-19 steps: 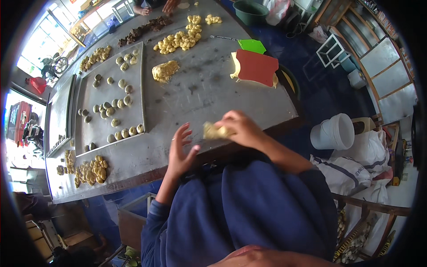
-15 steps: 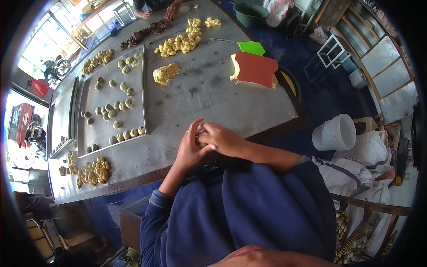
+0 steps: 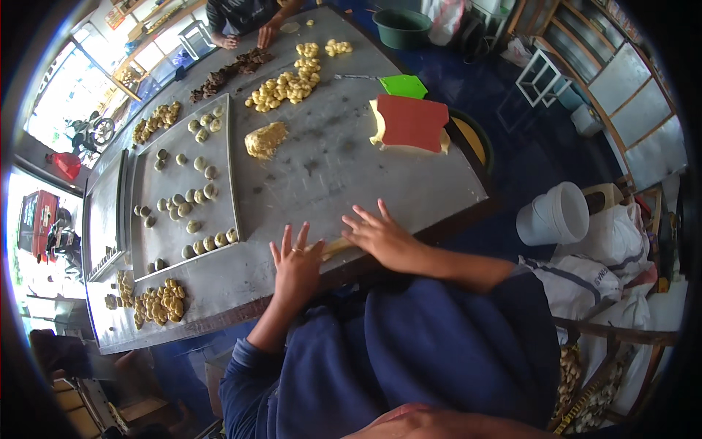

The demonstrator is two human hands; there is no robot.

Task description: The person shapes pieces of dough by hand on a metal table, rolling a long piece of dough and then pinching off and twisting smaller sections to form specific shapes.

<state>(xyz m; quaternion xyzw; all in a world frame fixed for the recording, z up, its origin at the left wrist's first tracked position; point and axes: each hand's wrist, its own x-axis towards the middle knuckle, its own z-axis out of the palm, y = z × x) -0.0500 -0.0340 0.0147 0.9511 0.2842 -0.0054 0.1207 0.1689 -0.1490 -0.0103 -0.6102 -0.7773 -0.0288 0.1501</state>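
Observation:
A short pale roll of dough [image 3: 338, 247] lies on the metal tabletop at its near edge, partly covered by my hands. My left hand [image 3: 296, 257] rests at the roll's left end, fingers spread. On its right end sits my right hand [image 3: 380, 235], palm down with fingers stretched apart. Farther off is a rough lump of yellow dough [image 3: 266, 140]. Beyond it many small yellow dough balls [image 3: 284, 89] are heaped. A red block-like piece [image 3: 412, 123] with pale dough at its sides stands at the right, beside a green scraper [image 3: 403, 86].
To the left, a metal tray [image 3: 235, 175] carries several round dark-topped pieces [image 3: 210, 191]. Yellow-brown pieces [image 3: 159, 303] cluster at the near left corner. Across the table, another person's hands [image 3: 268, 34] are near dark brown lumps [image 3: 232, 73]. A white bucket [image 3: 553, 214] stands right.
My hands were clasped together above the table edge. Now they have parted and lie flat with fingers spread, and the dough roll shows between them. The view has shifted slightly.

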